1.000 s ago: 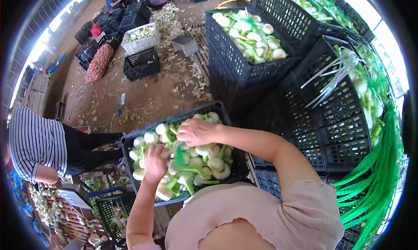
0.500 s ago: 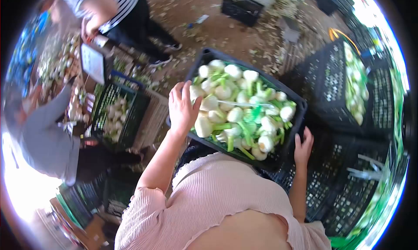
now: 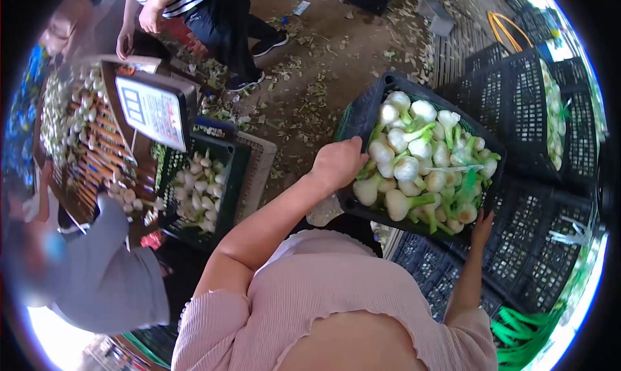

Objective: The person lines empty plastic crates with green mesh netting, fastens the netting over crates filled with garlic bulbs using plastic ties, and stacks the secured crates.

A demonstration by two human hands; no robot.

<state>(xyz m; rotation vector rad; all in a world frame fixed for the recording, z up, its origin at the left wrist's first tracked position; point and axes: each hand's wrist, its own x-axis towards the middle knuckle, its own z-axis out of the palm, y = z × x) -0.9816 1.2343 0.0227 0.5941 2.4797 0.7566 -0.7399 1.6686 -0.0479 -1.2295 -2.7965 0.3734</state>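
A black plastic crate [image 3: 383, 89] full of garlic bulbs [image 3: 420, 150] with short green stems is in front of my body, held at a tilt. My left hand [image 3: 339, 164] is closed round its left edge, knuckles up. At the lower right corner my right hand [image 3: 482, 229] grips the crate, its fingers partly hidden by the wall. Across the garlic lies a clear strip with some green netting [image 3: 467, 188].
Black crates [image 3: 511, 99] stand stacked on my right, with more crates below. A scale display [image 3: 152, 112] and a crate of garlic [image 3: 197, 193] are on the left beside a slatted sorting table [image 3: 97, 144]. Two people work there. Garlic scraps litter the floor.
The crate has shifted right in view, along with my hands. My left hand, earlier spread over the crate's left rim, is now closed on it. My right hand has closed on the lower right corner.
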